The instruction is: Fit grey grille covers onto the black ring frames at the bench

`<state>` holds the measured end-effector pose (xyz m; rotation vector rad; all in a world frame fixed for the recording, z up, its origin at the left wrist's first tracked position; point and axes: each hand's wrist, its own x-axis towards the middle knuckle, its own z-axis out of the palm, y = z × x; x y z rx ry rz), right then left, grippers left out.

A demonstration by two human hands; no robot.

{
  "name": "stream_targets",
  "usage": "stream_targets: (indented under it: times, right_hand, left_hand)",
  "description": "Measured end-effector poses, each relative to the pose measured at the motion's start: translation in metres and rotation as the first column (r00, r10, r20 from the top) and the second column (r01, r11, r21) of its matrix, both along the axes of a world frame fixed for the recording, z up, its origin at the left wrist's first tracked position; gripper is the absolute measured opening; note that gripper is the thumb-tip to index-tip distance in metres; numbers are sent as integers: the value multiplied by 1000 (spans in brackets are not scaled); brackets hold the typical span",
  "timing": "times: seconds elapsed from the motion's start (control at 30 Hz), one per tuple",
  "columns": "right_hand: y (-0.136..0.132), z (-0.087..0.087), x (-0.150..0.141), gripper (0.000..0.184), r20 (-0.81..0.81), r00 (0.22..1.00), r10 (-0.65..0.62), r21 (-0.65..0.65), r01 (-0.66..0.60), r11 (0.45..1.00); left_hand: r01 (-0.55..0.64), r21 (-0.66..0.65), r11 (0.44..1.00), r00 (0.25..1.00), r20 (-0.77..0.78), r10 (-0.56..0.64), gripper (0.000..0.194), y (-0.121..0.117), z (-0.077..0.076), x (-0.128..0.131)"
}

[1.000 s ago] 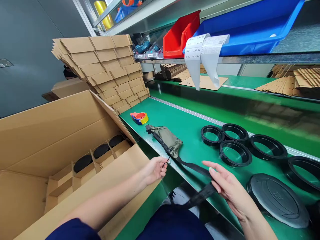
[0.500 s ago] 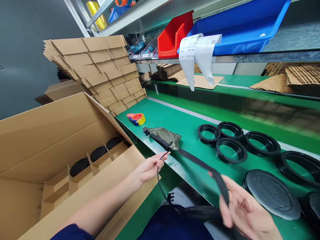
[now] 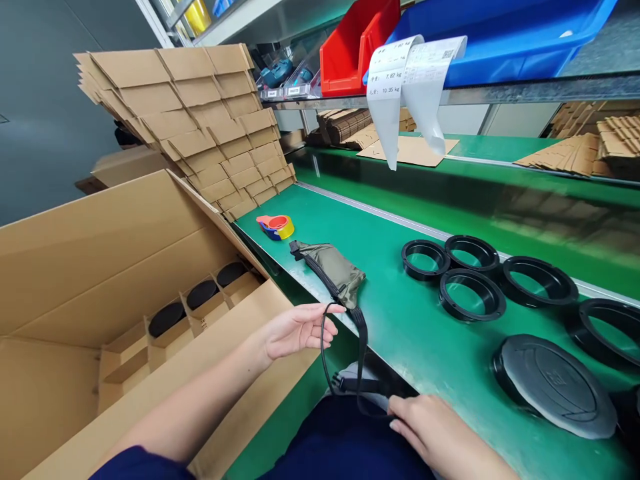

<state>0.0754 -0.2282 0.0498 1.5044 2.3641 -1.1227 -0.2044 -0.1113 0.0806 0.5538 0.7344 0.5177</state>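
An olive pouch (image 3: 334, 268) with a black zipper lies on the green table (image 3: 400, 313) near its front edge. A black strap (image 3: 361, 347) runs from it down over the edge toward my lap. My left hand (image 3: 295, 328) pinches the thin black loop of that strap just off the table edge. My right hand (image 3: 430, 432) is low over my lap, fingers closed on the strap's lower end near its buckle (image 3: 345, 384).
Several black plastic rings (image 3: 470, 293) and a black round lid (image 3: 555, 383) lie on the table to the right. A tape dispenser (image 3: 276, 227) sits behind the pouch. A large open carton (image 3: 125, 293) with dividers holding black lids stands at left. Flat cardboard stacks (image 3: 200, 127) and shelf bins rise behind.
My right hand has dropped from table height down to my lap, pulling the strap off the table edge. The left hand keeps its pinch on the loop.
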Motion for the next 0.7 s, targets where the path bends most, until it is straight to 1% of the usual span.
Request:
stream_targets:
  times: [0.03,0.07,0.13,0.17,0.2,0.23,0.27,0.3,0.33,0.37,0.4,0.43,0.47,0.5,0.57,0.63,0.7]
  right_hand:
    - [-1,-11,-7,17,94,995,34,11,-35,999]
    - [-2,-23,-14,19,155,986,55,14,-58,998]
    - [1,-49,-26,22,194,979,57,39,-66,997]
    - [3,-61,-33,22,168,985,32,63,-44,997]
    - [7,-71,-39,22,100,995,-7,87,-2,996]
    - [11,-78,-45,23,-14,998,-57,104,58,993]
    - [15,-82,-51,23,-176,979,-105,104,125,987]
    - [19,-84,-57,24,-366,921,-136,78,176,981]
    - [22,-82,-61,24,-543,826,-150,25,195,980]
    - [24,-79,-65,24,-677,717,-163,-40,186,982]
    - [25,-74,-67,25,-764,621,-177,-105,152,983]
    - [26,-68,-67,28,-811,552,-195,-163,107,981]
    - [25,-62,-66,30,-832,513,-211,-212,59,976]
    - [24,-55,-64,31,-841,491,-226,-250,19,968]
    - [22,-44,-57,31,-862,453,-228,-278,-46,959]
    - [20,-34,-51,27,-889,412,-201,-261,-95,961]
    - [19,-28,-48,26,-905,393,-166,-233,-128,964]
  left_hand:
    - [15,23,1000,999,28,-16,39,0,3,-2]
    - [30,50,998,998,56,-33,41,0,6,-3]
    - [63,88,994,995,77,-70,45,-4,10,-2]
    - [87,92,992,994,58,-93,45,-8,11,-1]
    - [116,88,989,993,18,-118,41,-13,10,1]
    - [153,74,985,988,-37,-150,36,-18,8,4]
    - [191,55,980,978,-97,-185,30,-24,3,7]
    - [217,46,975,966,-155,-208,24,-30,-3,11]
    - [220,61,974,956,-211,-203,21,-37,-10,15]
    - [195,100,976,950,-265,-163,20,-42,-17,19]
    - [141,160,977,945,-316,-84,21,-47,-25,24]
    - [61,226,972,932,-361,26,20,-50,-32,28]
    - [-31,290,957,907,-394,149,20,-53,-38,33]
    - [-116,336,935,872,-417,258,19,-53,-43,38]
    - [-251,370,894,798,-444,408,21,-50,-49,46]
    - [-343,369,864,744,-455,489,23,-41,-52,53]
    - [-405,333,851,713,-467,523,30,-30,-55,59]
